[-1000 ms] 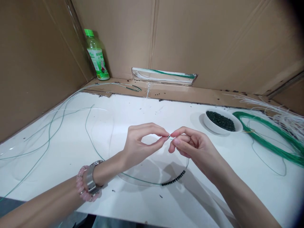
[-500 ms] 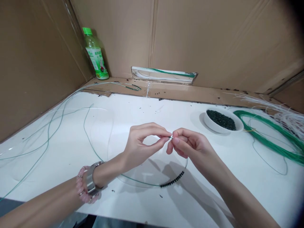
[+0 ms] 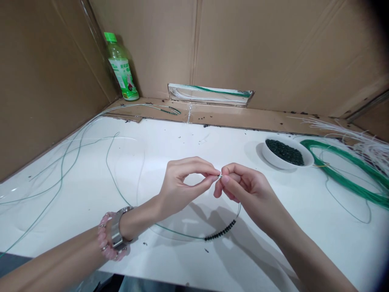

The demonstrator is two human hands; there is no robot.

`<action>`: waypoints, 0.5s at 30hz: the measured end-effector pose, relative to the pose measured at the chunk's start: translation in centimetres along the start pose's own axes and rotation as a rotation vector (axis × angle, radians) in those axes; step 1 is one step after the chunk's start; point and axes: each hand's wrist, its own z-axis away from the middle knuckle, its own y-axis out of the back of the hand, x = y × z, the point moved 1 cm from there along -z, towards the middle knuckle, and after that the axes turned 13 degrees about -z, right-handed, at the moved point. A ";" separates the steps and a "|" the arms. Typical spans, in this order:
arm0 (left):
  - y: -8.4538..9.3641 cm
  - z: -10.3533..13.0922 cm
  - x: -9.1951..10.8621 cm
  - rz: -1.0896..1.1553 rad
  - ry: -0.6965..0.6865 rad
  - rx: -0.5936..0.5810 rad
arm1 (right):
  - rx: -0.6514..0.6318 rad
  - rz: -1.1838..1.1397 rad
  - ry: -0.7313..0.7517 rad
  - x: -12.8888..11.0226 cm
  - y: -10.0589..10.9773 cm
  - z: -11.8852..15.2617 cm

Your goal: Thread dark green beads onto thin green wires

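Note:
Both hands meet above the white table, their fingertips almost touching. Between thumb and forefinger, my left hand [image 3: 172,188] pinches a tiny dark bead, nearly hidden by the fingertips. My right hand [image 3: 247,182] is closed in a pinch on the thin green cord, whose tip shows at the left fingertips. Below the right hand the cord [image 3: 179,234] curves down through a row of black beads [image 3: 220,232], then runs left under my left wrist. A pink bead bracelet and a wide silver cuff sit on the left forearm.
A white bowl [image 3: 275,161] of dark beads [image 3: 285,152] stands right of my hands, beside a coil of green cord [image 3: 343,176] and white strands [image 3: 361,140]. Loose cords [image 3: 62,166] spread left. A green bottle [image 3: 123,77] stands against the cardboard wall [image 3: 273,48].
The fingertips have come slightly closer together, and a pale cord tip now shows between them. The beaded row hangs as before. The view has shifted a little.

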 end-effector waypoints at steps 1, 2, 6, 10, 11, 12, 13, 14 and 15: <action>0.0 0.0 0.0 -0.003 -0.003 -0.002 | 0.006 0.006 0.001 0.0 0.0 0.0; 0.0 0.0 0.0 -0.008 -0.011 -0.004 | 0.013 0.014 0.007 0.0 0.0 0.1; 0.1 0.0 0.0 -0.050 -0.067 -0.004 | 0.035 0.061 0.033 0.1 -0.1 0.3; 0.1 -0.2 0.2 -0.077 -0.123 0.002 | 0.047 0.069 0.022 0.3 -0.2 0.3; 0.1 -0.2 0.2 -0.076 -0.133 0.001 | 0.049 0.068 0.012 0.3 -0.2 0.3; 0.1 -0.2 0.2 -0.073 -0.141 -0.001 | 0.046 0.067 0.003 0.3 -0.2 0.2; 0.1 -0.3 0.2 -0.070 -0.143 -0.004 | 0.042 0.066 0.000 0.2 -0.2 0.2; 0.1 -0.3 0.2 -0.067 -0.140 -0.008 | 0.037 0.066 0.000 0.2 -0.2 0.1; 0.1 -0.3 0.2 -0.065 -0.131 -0.015 | 0.037 0.065 0.003 0.1 -0.2 0.0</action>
